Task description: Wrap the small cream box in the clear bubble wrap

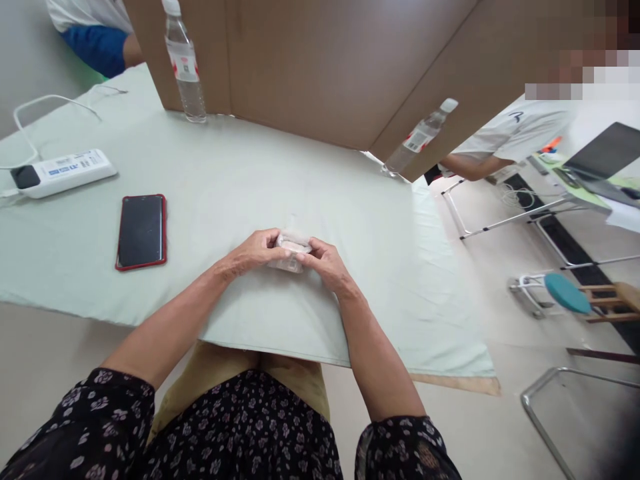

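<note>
Both hands meet at a small clear-plastic packet (294,241) with soft white, tissue-like content, held low over the cloth-covered table. My left hand (255,252) grips its left side, thumb across the near face. On the opposite side, my right hand (327,264) pinches it with thumb and fingers, the two thumb tips close together. A rounded opening or fold shows at the top, and a see-through piece sticks up behind it. Part of the packet is hidden by my fingers, so its exact kind is unclear.
A red-cased phone (142,232) and a white power strip (70,173) with cables lie to the left. Two water bottles (186,73) stand against a tall cardboard divider (300,67). Another person's arm (475,167) is beyond it at right, near a laptop (605,157).
</note>
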A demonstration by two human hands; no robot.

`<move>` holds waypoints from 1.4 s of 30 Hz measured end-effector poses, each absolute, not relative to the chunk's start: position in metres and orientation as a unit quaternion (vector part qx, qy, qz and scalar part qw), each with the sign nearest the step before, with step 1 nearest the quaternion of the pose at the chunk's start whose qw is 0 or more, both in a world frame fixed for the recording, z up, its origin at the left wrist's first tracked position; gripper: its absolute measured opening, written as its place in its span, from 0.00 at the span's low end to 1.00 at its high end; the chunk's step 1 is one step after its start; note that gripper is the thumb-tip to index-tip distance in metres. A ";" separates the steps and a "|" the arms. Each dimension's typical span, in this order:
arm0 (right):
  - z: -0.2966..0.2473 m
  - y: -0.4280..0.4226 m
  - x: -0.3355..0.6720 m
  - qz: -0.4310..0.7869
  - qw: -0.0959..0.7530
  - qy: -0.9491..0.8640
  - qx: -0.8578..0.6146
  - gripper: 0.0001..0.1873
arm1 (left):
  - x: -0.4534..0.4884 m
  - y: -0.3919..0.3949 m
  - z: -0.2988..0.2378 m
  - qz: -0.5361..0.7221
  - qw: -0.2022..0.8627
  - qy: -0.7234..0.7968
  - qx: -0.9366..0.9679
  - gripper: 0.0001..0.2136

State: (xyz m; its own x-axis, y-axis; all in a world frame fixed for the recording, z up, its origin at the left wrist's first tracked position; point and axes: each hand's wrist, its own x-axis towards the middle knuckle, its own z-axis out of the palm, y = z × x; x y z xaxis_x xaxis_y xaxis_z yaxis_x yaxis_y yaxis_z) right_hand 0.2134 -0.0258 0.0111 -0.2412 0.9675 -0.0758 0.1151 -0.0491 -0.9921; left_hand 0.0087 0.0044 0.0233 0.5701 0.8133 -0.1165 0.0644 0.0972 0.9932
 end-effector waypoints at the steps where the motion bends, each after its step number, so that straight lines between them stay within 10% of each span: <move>1: 0.011 -0.026 0.214 0.548 0.388 -0.567 -0.478 0.30 | 0.008 0.004 0.024 0.287 0.651 0.363 0.602 0.24; 18: -0.004 -0.027 0.210 0.446 0.427 -0.580 -0.531 0.38 | 0.010 0.003 0.022 0.312 0.666 0.362 0.573 0.25; 27: 0.010 -0.027 0.200 0.516 0.456 -0.503 -0.523 0.26 | 0.011 -0.001 0.024 0.241 0.673 0.366 0.596 0.40; 42: 0.016 -0.021 0.201 0.494 0.512 -0.458 -0.533 0.18 | 0.008 0.002 0.017 0.250 0.708 0.321 0.578 0.36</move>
